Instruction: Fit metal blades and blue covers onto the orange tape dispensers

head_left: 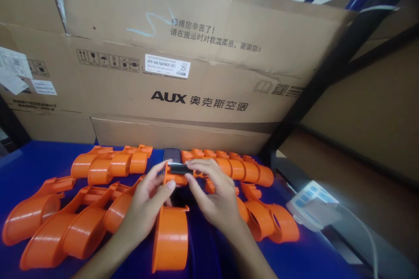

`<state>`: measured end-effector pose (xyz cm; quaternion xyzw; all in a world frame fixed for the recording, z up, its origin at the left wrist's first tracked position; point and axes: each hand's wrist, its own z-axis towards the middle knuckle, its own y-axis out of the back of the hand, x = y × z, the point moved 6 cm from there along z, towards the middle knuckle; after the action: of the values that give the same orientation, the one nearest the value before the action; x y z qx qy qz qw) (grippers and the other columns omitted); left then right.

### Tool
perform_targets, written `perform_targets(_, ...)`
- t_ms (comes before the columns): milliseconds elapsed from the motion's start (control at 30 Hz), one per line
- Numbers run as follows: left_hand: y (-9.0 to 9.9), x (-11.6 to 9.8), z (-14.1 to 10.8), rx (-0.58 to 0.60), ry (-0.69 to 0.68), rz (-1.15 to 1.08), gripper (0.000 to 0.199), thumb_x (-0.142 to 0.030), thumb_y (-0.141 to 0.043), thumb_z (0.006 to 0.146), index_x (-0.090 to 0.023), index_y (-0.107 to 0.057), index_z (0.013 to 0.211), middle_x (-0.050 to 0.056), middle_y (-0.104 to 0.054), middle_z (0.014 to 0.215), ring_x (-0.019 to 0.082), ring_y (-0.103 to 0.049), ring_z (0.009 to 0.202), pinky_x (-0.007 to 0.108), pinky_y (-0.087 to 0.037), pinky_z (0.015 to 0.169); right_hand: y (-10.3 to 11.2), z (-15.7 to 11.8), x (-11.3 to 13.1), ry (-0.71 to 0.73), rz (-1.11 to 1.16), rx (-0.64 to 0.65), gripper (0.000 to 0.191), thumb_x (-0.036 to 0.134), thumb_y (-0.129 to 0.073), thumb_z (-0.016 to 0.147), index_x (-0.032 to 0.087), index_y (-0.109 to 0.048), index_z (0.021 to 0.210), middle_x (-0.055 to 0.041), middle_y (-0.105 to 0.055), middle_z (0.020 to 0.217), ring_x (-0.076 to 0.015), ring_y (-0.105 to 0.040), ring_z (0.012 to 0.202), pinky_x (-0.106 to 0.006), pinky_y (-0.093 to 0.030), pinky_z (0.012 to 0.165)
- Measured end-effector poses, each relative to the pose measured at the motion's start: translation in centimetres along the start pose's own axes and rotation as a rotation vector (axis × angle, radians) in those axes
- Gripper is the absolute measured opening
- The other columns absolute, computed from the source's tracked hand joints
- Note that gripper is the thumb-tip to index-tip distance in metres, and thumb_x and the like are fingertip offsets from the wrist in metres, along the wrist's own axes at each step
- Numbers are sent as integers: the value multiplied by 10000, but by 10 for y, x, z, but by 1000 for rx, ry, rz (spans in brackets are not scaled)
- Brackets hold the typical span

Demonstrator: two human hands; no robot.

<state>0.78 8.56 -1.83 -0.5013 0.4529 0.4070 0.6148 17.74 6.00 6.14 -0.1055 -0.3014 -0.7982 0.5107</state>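
Observation:
In the middle of the view, my left hand [149,198] is closed on an orange plastic part [175,178], thumb in front and fingers behind. A small black piece [179,168] with a pale toothed edge lies across the top of that part. My right hand [214,189] pinches the right end of the black piece between thumb and fingers. Below the hands stands an orange ring-shaped part [172,239]; whether it is joined to the held part cannot be told. A dark rectangular device [172,155] lies just behind the hands.
Several orange ring-shaped parts stand in rows at left [81,233] and right [258,220] on the blue surface [19,163]. A large cardboard box [203,74] rises behind. A white power strip [312,205] with a cable sits at right, beside a dark rack post [322,69].

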Motion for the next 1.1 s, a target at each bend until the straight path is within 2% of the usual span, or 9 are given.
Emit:
perform_targets(300, -7, -3, -7, 30, -18, -4, 649, -435, -751, 921, -240, -503, 1489, 50, -758, 1082, 126, -627, 651, 267, -527, 663, -5, -3, 1, -42, 14, 1, 242, 132, -701, 961, 277, -787, 1134, -63, -797, 1204, -248, -754, 1116, -433, -620, 990)
perform_targets(467, -8, -7, -7, 29, 45, -33, 663, -439, -741, 921, -170, -516, 1482, -20, -705, 684, 137, -610, 584, 246, -476, 639, 0, -1, -5, -80, 102, 147, 408, 159, -576, 1036, 310, -675, 1401, -56, -761, 1309, -241, -728, 1169, -443, -593, 1019)
perform_targets(533, -6, -8, -7, -1, 69, -50, 671, -435, -730, 921, -156, -513, 1492, -30, -679, 606, 138, -596, 566, 239, -448, 635, 9, 0, -13, -132, 86, 135, 434, 188, -549, 1055, 302, -612, 1469, -68, -749, 1324, -239, -724, 1149, -429, -592, 989)
perform_targets(633, -4, -11, -8, -54, 79, -77, 657, -423, -722, 913, -155, -530, 1482, -20, -689, 602, 130, -571, 558, 228, -412, 626, 28, 3, -27, -203, -96, 65, 242, 220, -590, 1040, 261, -738, 1228, -71, -790, 1140, -254, -721, 1047, -431, -572, 943)
perform_targets(733, -3, -12, -9, -80, 89, -79, 631, -423, -725, 904, -164, -551, 1452, -18, -688, 590, 128, -561, 557, 225, -396, 628, 32, 3, -40, -233, -298, 229, 118, 207, -653, 988, 239, -767, 979, -53, -772, 946, -266, -693, 948, -451, -541, 917)
perform_targets(800, -3, -12, -9, -73, 84, -71, 617, -422, -723, 904, -174, -554, 1443, -12, -701, 601, 128, -562, 558, 230, -398, 643, 28, -3, -46, -242, -342, 416, 101, 199, -680, 960, 248, -768, 967, -41, -762, 935, -266, -682, 937, -447, -535, 904)
perform_targets(867, -4, -12, -8, -61, 73, -60, 605, -419, -719, 904, -177, -556, 1434, -8, -707, 608, 130, -566, 557, 236, -400, 653, 24, -9, -49, -244, -354, 536, 105, 197, -710, 933, 256, -773, 993, -40, -762, 966, -267, -682, 957, -441, -536, 908)
perform_targets(1000, -5, -12, -7, -57, 57, -57, 607, -409, -721, 896, -170, -553, 1428, -15, -695, 588, 145, -571, 550, 254, -407, 653, 18, -16, -49, -250, -385, 598, 147, 183, -746, 895, 243, -777, 1025, -58, -763, 1017, -272, -687, 1010, -436, -528, 945)
perform_targets(1100, -4, -10, -6, -57, 58, -58, 600, -412, -722, 895, -173, -558, 1420, -13, -699, 590, 150, -574, 552, 259, -412, 651, 10, -19, -49, -271, -411, 693, 92, 170, -705, 918, 229, -774, 931, -49, -745, 919, -254, -683, 948, -393, -528, 880)
